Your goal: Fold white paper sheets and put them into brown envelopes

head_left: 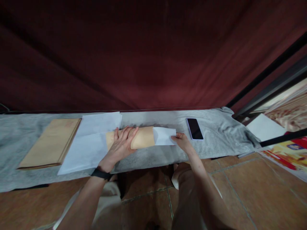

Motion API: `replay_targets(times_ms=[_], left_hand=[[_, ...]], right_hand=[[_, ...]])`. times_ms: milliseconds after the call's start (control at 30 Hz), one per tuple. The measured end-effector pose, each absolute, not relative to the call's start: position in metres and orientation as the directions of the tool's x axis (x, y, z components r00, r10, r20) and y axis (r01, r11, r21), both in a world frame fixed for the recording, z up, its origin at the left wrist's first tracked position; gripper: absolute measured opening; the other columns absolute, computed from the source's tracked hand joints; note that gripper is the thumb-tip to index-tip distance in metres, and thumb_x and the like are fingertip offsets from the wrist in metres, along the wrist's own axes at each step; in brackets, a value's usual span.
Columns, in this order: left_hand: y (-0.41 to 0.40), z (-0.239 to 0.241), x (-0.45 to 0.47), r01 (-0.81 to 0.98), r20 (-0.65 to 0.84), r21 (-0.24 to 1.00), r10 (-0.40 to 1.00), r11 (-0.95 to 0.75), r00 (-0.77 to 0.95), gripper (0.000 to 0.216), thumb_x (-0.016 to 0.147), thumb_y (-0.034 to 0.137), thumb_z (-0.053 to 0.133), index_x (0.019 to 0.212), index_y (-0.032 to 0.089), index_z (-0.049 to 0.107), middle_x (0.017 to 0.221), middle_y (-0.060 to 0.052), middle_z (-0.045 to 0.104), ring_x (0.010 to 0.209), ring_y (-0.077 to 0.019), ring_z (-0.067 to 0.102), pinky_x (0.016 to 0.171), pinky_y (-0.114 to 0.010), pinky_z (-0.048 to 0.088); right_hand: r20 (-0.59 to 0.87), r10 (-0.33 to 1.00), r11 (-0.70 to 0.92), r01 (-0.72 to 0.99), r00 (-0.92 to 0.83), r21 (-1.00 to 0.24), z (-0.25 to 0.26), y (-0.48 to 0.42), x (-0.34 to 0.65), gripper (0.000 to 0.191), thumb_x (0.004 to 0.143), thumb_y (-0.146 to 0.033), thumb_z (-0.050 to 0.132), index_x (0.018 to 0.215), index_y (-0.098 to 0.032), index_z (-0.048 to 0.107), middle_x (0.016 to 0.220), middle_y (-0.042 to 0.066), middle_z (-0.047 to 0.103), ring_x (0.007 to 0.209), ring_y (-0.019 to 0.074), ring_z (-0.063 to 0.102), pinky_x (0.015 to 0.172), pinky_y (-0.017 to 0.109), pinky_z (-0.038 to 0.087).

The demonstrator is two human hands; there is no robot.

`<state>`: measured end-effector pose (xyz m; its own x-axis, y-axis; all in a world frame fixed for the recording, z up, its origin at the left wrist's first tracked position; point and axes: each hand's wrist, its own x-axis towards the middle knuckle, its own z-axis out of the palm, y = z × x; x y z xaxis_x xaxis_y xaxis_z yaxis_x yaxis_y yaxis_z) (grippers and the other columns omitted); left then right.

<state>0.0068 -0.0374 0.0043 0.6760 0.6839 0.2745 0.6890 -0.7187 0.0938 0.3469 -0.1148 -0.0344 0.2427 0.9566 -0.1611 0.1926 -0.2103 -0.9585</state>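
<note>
A tan paper envelope [145, 137] lies lengthwise on the grey cloth, with white folded paper [164, 136] sticking out of its right end. Across the envelope my left hand [123, 140] rests palm down, its fingers stretched out and pressing on the top. A dark band circles that wrist. My right hand [181, 140] pinches the right edge of the white paper between thumb and fingers. How far the paper reaches inside the envelope is hidden. Under the envelope's left end lie large white sheets [83, 153].
Left of the sheets is a stack of tan envelopes [50, 140]. A phone [194, 128] lies right of my right hand on the grey cloth [223, 134]. Dark red fabric [148, 64] hangs behind. At the far right stand dark bars [271, 70] and a printed box [290, 153].
</note>
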Motion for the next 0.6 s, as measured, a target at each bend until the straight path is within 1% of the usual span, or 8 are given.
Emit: replay_targets(times_ms=[167,233,333,400,467,533,600], left_hand=[[-0.041,0.001,0.016,0.675,0.254,0.102,0.675,-0.731,0.693,0.109,0.074,0.039,0.077,0.162,0.021,0.015,0.154,-0.021,0.042,0.146,-0.0404,0.033,0.121,-0.068,0.008],[-0.043,0.001,0.019,0.666,0.244,0.11,0.669,-0.738,0.702,0.109,0.074,0.039,0.076,0.162,0.021,0.014,0.155,-0.021,0.041,0.147,-0.04,0.032,0.121,-0.067,0.006],[-0.044,0.002,0.024,0.659,0.24,0.13,0.668,-0.741,0.704,0.109,0.074,0.04,0.076,0.162,0.021,0.015,0.155,-0.021,0.041,0.147,-0.0403,0.032,0.121,-0.067,0.006],[-0.044,0.003,0.027,0.66,0.238,0.142,0.672,-0.738,0.701,0.11,0.073,0.04,0.077,0.162,0.021,0.016,0.155,-0.021,0.041,0.147,-0.0407,0.031,0.121,-0.067,0.005],[-0.044,0.003,0.031,0.661,0.234,0.152,0.676,-0.735,0.698,0.111,0.072,0.041,0.077,0.162,0.021,0.016,0.155,-0.021,0.041,0.147,-0.0408,0.032,0.122,-0.066,0.005],[-0.045,0.002,0.034,0.657,0.227,0.158,0.675,-0.737,0.702,0.111,0.072,0.042,0.077,0.162,0.021,0.016,0.155,-0.021,0.041,0.148,-0.0403,0.032,0.122,-0.066,0.006],[-0.046,0.001,0.038,0.65,0.22,0.158,0.668,-0.743,0.711,0.112,0.072,0.042,0.078,0.162,0.021,0.015,0.155,-0.021,0.041,0.148,-0.0399,0.031,0.122,-0.065,0.005]], right_hand=[[-0.182,0.969,-0.2,0.099,0.164,-0.975,-0.036,-0.113,0.33,0.025,0.07,-0.046,0.065,0.075,-0.022,0.07,0.066,-0.001,0.066,0.058,0.0158,0.055,0.057,0.028,0.044],[-0.166,0.973,-0.183,0.095,0.158,-0.979,-0.037,-0.111,0.323,0.026,0.07,-0.047,0.066,0.075,-0.021,0.069,0.065,-0.001,0.065,0.058,0.0155,0.054,0.057,0.027,0.043],[-0.1,0.964,-0.134,0.123,0.245,-0.983,-0.036,-0.108,0.319,0.031,0.07,-0.051,0.068,0.074,-0.021,0.066,0.064,-0.002,0.061,0.059,0.014,0.05,0.055,0.026,0.039],[-0.063,0.942,-0.111,0.128,0.331,-0.986,-0.035,-0.106,0.322,0.035,0.073,-0.057,0.066,0.071,-0.022,0.063,0.061,-0.003,0.056,0.058,0.0131,0.047,0.054,0.025,0.037],[-0.053,0.924,-0.106,0.12,0.379,-0.987,-0.034,-0.105,0.326,0.04,0.075,-0.061,0.063,0.067,-0.022,0.061,0.058,-0.004,0.052,0.056,0.0127,0.046,0.054,0.026,0.036],[-0.051,0.922,-0.104,0.119,0.384,-0.987,-0.035,-0.104,0.326,0.041,0.073,-0.062,0.066,0.066,-0.022,0.063,0.06,-0.003,0.054,0.059,0.0137,0.049,0.057,0.026,0.039],[-0.04,0.921,-0.096,0.125,0.388,-0.987,-0.036,-0.104,0.322,0.036,0.07,-0.057,0.072,0.066,-0.021,0.067,0.066,0.0,0.059,0.067,0.016,0.055,0.064,0.028,0.044]])
